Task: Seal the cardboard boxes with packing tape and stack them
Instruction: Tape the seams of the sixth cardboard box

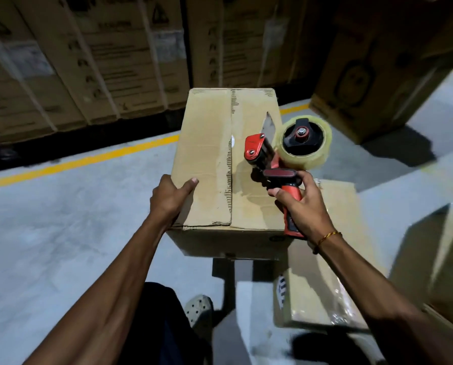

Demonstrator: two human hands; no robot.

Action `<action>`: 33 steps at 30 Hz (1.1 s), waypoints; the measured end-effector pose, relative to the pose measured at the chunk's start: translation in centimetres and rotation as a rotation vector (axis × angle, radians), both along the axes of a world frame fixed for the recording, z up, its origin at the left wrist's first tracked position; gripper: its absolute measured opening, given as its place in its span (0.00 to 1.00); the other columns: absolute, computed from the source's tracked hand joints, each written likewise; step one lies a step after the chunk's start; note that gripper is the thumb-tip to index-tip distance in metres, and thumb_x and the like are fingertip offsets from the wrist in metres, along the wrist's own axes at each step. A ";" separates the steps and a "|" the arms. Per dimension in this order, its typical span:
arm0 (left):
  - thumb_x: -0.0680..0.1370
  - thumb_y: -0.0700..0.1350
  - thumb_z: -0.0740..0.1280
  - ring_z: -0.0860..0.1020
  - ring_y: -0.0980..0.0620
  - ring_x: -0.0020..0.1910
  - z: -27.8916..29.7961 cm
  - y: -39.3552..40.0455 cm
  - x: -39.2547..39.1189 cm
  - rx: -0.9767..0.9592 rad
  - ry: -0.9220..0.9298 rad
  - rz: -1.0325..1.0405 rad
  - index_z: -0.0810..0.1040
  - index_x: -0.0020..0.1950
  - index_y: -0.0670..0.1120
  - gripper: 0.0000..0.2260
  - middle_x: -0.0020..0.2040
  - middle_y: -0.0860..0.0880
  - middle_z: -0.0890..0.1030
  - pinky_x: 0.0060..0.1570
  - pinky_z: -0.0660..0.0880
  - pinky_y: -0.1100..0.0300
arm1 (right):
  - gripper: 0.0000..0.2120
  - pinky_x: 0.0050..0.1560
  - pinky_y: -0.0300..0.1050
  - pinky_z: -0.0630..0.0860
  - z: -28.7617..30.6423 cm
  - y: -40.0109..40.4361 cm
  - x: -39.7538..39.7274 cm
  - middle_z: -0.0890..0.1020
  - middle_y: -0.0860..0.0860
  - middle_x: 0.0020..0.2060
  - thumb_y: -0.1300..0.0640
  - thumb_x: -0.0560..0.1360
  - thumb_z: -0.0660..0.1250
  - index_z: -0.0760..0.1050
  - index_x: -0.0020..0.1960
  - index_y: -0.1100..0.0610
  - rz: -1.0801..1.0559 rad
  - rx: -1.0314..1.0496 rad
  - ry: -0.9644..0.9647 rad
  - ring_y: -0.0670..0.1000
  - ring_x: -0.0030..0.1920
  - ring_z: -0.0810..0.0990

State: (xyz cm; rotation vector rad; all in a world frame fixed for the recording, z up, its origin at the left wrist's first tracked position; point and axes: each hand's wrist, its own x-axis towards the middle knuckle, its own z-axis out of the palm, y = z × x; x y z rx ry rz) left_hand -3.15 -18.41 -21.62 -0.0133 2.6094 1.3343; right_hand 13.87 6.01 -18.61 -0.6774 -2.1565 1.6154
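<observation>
Trouble could come if the plain brown cardboard box (214,164), sitting on the grey floor in front of the person, slides while the tape goes on. The left hand (171,198) grips its near left edge, and the right hand (303,206) is wrapped tight around the red and black tape gun with the clear tape roll (280,159), held just above the top. If the flaps by the middle seam (230,164) lift, the tape may wrinkle or miss.
</observation>
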 end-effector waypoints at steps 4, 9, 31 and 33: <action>0.75 0.65 0.69 0.77 0.39 0.56 2.2 5.1 4.4 -0.001 0.009 -0.092 0.72 0.63 0.44 0.28 0.59 0.43 0.79 0.48 0.73 0.51 | 0.25 0.60 0.61 0.80 2.5 3.3 6.5 0.83 0.47 0.56 0.49 0.73 0.77 0.71 0.65 0.44 -0.084 0.022 -0.014 0.52 0.55 0.83; 0.76 0.66 0.68 0.75 0.40 0.53 2.8 10.3 11.6 -0.031 -0.034 -0.205 0.71 0.62 0.43 0.29 0.60 0.41 0.78 0.46 0.69 0.53 | 0.25 0.57 0.53 0.82 3.5 6.2 15.3 0.83 0.48 0.54 0.54 0.74 0.77 0.70 0.66 0.46 -0.207 0.039 -0.043 0.51 0.53 0.84; 0.75 0.63 0.71 0.84 0.43 0.38 0.4 15.9 26.5 -0.172 -0.156 -0.478 0.65 0.56 0.45 0.26 0.45 0.44 0.81 0.44 0.83 0.43 | 0.19 0.62 0.61 0.78 0.6 14.8 28.1 0.88 0.51 0.42 0.54 0.74 0.74 0.70 0.59 0.43 -0.335 -0.139 -0.218 0.53 0.50 0.87; 0.73 0.67 0.70 0.81 0.40 0.49 0.4 17.1 24.1 -0.183 -0.088 -0.436 0.65 0.59 0.47 0.29 0.50 0.46 0.79 0.49 0.82 0.41 | 0.23 0.61 0.62 0.78 -0.2 15.2 27.6 0.88 0.51 0.44 0.46 0.66 0.75 0.71 0.58 0.39 -0.351 -0.154 -0.202 0.54 0.50 0.87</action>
